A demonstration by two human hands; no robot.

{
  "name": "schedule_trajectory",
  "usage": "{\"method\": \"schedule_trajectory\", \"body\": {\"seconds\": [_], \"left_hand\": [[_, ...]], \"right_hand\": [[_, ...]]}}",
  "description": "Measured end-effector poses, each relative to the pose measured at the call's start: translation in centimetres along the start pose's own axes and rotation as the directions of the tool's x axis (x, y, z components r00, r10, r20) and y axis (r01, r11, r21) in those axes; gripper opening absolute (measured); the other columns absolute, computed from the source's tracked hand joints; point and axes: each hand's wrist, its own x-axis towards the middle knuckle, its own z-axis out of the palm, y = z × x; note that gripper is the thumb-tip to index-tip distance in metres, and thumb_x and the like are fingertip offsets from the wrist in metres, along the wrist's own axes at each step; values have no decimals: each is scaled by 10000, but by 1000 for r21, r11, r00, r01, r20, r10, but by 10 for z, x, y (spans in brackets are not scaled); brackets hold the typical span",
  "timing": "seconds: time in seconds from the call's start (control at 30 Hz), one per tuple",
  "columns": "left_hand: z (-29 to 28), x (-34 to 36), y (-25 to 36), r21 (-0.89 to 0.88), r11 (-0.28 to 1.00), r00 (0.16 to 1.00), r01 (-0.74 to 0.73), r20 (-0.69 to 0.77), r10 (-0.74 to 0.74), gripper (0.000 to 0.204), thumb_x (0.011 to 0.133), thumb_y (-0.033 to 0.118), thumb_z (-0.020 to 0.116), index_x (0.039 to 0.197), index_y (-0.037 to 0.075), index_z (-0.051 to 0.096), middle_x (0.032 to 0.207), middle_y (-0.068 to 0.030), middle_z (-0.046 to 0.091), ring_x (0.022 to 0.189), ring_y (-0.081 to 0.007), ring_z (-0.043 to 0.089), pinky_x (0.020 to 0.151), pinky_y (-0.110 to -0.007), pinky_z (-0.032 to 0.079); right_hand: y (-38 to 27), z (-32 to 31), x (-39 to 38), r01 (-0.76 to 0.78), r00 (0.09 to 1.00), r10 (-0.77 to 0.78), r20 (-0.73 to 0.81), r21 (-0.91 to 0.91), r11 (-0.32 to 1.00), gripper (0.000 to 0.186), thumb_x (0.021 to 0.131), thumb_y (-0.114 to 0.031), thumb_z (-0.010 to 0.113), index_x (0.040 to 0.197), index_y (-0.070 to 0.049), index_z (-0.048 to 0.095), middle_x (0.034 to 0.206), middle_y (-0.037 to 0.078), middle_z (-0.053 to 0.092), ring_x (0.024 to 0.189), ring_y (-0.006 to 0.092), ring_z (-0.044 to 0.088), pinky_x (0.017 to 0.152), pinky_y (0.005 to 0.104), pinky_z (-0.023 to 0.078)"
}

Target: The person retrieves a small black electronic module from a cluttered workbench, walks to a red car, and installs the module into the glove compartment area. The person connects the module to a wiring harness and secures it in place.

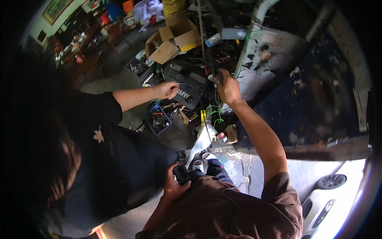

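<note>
My left hand (174, 181) is low at my waist, fingers wrapped around a black boxy device (182, 175). Up and to the right, my right hand (227, 88) is closed on a small dark object (219, 79) beside a dark upright bar (211, 59), left of a pale, scuffed panel (264, 55). A co-worker's hand (167, 91) at my left pinches a thin dark cable above a black plastic cover (177, 73). The cable hangs down past green cord (217, 111) and a white sheet or bag (201, 141).
A co-worker in black (103, 159) stands close on my left. Cardboard boxes (167, 51), a blue tool bin (158, 121) and clutter lie ahead. A dark blue surface (302, 99) spans the right. A white car (334, 199) is at lower right; a wooden table (83, 49) is far left.
</note>
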Motion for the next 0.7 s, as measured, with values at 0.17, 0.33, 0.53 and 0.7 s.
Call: {"method": "schedule_trajectory", "body": {"seconds": [0.17,0.33,0.53,0.7], "left_hand": [[20,-20,5,-124,963,935,238,-240,-262,984,714,156,969,1542,18,456,1487,-201,557,1412,-354,566,1210,-466,450],[50,-30,28,-176,943,851,281,-409,-330,986,706,140,959,1545,19,456,1441,-195,566,1334,-339,588,1178,-464,448],[79,-43,44,-288,876,706,387,-518,-483,938,681,49,883,1510,40,443,1296,-116,572,1151,-227,591,1002,-378,534],[87,-43,51,-346,843,663,411,-520,-537,925,679,36,881,1497,54,450,1263,-100,578,1111,-220,598,996,-372,531]], "right_hand": [[55,55,94,-102,951,226,213,-475,874,430,968,-138,708,1376,-11,665,1157,284,785,1107,511,744,954,557,613],[133,100,156,2,810,430,398,-736,677,307,989,-139,695,1241,-6,809,1249,223,799,1152,426,779,973,510,633],[201,140,194,230,702,557,443,-882,411,376,1035,-191,673,1373,-68,783,1447,127,742,1294,386,725,986,581,601],[219,162,193,354,558,634,535,-845,402,418,1003,-175,704,1401,-64,766,1468,148,724,1298,403,715,965,593,598]]}}
